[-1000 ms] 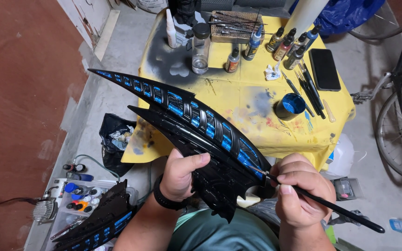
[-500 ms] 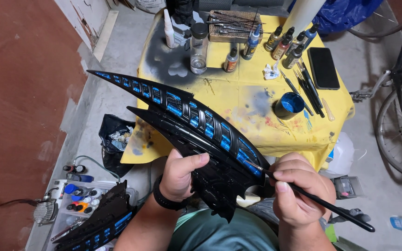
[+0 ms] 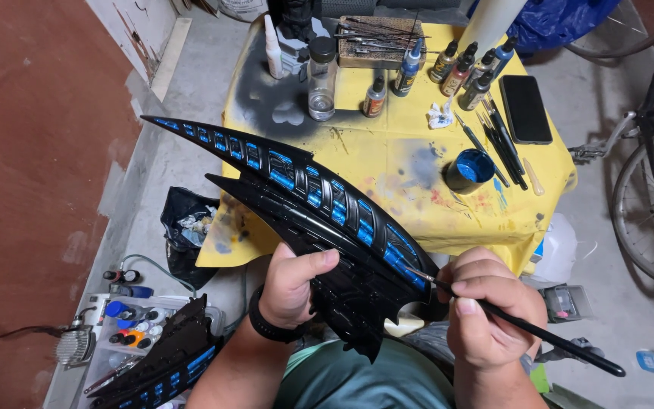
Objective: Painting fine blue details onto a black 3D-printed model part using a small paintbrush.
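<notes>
Left hand (image 3: 293, 284) grasps the black wing-shaped piece (image 3: 319, 220) from below; right hand (image 3: 490, 314), fingers clenched round a paintbrush (image 3: 524, 326), touches its tip to a blue panel.

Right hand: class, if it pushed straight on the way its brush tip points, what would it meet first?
The right hand aims its brush up-left. The tip is already at, seemingly touching, a blue panel of the black wing, so the wing comes first.

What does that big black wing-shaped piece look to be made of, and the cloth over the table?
The wing-shaped piece looks like rigid moulded plastic or resin: glossy black with sharp ribs and shiny blue inset panels, though the paint hides the base material. The table cover looks like thin, matt yellow fabric or plastic sheeting: it drapes at the edges and carries soaked-in paint stains.
</notes>
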